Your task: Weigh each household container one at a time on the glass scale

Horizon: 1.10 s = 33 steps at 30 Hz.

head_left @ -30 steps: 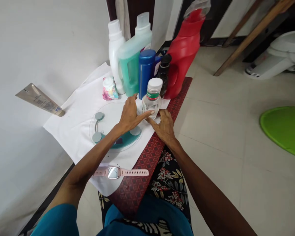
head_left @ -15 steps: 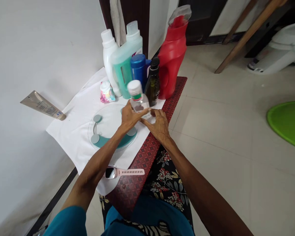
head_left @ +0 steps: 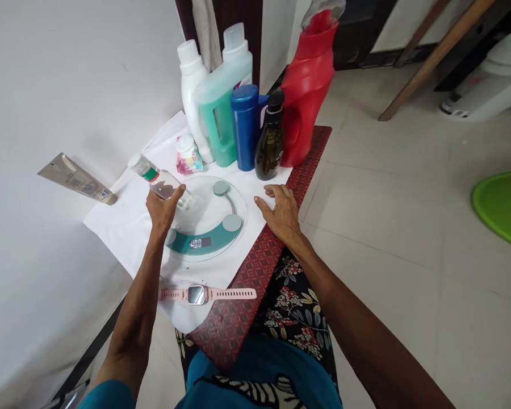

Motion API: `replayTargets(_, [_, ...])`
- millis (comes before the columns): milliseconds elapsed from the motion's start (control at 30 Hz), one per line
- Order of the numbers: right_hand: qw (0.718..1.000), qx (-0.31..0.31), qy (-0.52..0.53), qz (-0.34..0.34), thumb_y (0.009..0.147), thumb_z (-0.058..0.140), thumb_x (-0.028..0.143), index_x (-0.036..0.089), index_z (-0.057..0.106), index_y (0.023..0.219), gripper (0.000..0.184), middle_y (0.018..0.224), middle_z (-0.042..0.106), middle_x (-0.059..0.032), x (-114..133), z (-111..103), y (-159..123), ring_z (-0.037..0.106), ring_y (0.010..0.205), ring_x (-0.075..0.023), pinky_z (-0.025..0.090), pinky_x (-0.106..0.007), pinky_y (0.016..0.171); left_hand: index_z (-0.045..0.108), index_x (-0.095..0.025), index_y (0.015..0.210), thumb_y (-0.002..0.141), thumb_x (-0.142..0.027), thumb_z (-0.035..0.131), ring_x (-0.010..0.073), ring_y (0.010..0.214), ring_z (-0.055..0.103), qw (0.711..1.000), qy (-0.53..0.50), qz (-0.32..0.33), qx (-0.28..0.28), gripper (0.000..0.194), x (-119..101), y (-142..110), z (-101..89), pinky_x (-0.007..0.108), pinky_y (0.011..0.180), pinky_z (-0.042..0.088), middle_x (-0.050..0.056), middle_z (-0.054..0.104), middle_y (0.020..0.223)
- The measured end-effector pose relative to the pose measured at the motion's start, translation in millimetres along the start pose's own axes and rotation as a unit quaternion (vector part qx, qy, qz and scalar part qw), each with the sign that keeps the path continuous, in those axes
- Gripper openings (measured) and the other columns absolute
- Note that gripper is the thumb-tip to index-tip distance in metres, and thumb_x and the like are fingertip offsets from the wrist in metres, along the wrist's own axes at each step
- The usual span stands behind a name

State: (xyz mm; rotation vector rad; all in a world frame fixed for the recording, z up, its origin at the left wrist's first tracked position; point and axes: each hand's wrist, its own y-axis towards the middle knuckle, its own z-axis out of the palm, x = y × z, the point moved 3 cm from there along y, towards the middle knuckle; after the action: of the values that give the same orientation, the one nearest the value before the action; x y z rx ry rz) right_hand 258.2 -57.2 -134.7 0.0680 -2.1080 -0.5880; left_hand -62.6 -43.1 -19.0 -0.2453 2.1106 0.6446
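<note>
My left hand (head_left: 162,209) grips a clear bottle (head_left: 164,183) with a white cap and a green label band. The bottle leans to the left over the far left part of a round glass scale (head_left: 208,243); whether its base touches the glass I cannot tell. Digits glow on the scale's display. To the right of the scale, my right hand (head_left: 281,213) rests by the table's edge with its fingers apart and nothing in them. Nearer me lies a smartwatch (head_left: 196,295) with a pink strap, on the white cloth (head_left: 128,227) and the red patterned board.
Behind the scale stand a white bottle (head_left: 192,85), a green jug (head_left: 223,102), a blue bottle (head_left: 244,128), a dark pump bottle (head_left: 270,139) and a red jug (head_left: 306,85). A small colourful packet (head_left: 189,156) sits before them. A beige tube (head_left: 77,178) leans at the wall.
My left hand has carried the clear bottle leftward from beside the dark pump bottle, and it now tilts. My right hand has come off it. The scale's display now shows lit digits.
</note>
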Motion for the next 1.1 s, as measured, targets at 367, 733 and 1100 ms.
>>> replayTargets(367, [1.000,-0.004,-0.005,-0.006,0.093,0.065,0.038,0.025,0.066,0.116,0.027,0.113,0.072,-0.0121,-5.6,2.4,-4.0,0.066,0.109,-0.0333,0.055,-0.056,0.099,0.059,-0.024,0.116,0.069,-0.054,0.100,0.0368,0.108,0.080,0.998,0.002,-0.007,0.066,0.069,-0.8,-18.2,20.7,0.051,0.097,0.061,0.013,0.080,0.115])
replayTargets(733, [1.000,-0.001,-0.003,0.002,0.091,0.064,0.041,0.024,0.067,0.113,0.028,0.110,0.072,-0.0128,-4.2,-2.3,-4.3,0.068,0.106,-0.0333,0.056,-0.056,0.098,0.065,-0.020,0.110,0.068,-0.044,0.099,0.0318,0.107,0.081,0.992,-0.112,-0.032,0.041,0.059,24.5,-24.4,17.5,0.046,0.096,0.065,0.014,0.080,0.112])
replayTargets(1100, [0.999,0.018,-0.035,0.003,0.092,0.066,0.042,0.025,0.067,0.113,0.027,0.112,0.073,-0.0123,-1.1,-8.4,-4.3,0.069,0.103,-0.0320,0.059,-0.054,0.092,0.060,-0.019,0.112,0.071,-0.038,0.093,0.0336,0.112,0.079,0.966,0.077,-0.137,-0.207,0.056,120.8,20.0,-127.2,0.054,0.108,0.062,0.013,0.077,0.116])
